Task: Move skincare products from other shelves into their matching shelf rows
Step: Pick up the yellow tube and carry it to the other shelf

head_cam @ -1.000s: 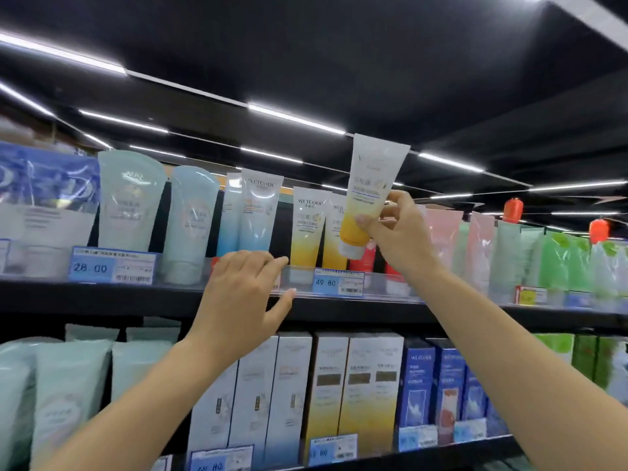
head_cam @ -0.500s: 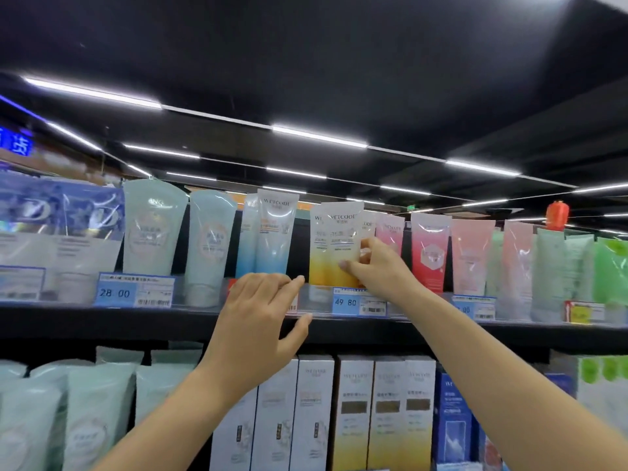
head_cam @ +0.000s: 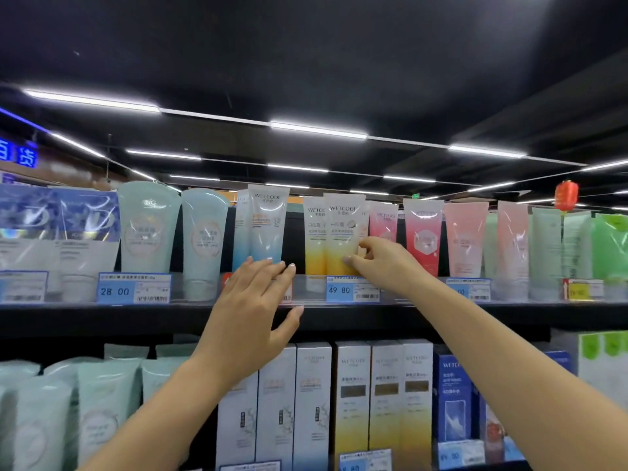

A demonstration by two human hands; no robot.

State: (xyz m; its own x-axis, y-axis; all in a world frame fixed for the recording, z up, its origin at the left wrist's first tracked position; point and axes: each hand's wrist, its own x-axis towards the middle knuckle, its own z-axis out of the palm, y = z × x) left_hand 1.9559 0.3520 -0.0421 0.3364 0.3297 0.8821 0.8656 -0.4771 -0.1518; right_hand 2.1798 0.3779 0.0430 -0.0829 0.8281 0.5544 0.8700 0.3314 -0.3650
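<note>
Black top shelf (head_cam: pixel 441 316), front edge lined with price labels, carries upright tubes. Left hand (head_cam: pixel 253 309), fingers straight and loosely spread, rests at that edge; right hand (head_cam: pixel 380 263) pinches the yellow-and-white tube (head_cam: pixel 341 232), standing mid-shelf among matching tubes.

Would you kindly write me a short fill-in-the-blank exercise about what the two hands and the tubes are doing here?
1. The right hand pinches a white tube that fades to ____ at the bottom.
2. The price tag below that tube reads ____.
3. The left hand, fingers straight, reaches toward the ____-bottomed tubes.

Missing words: yellow; 49 80; blue
</note>
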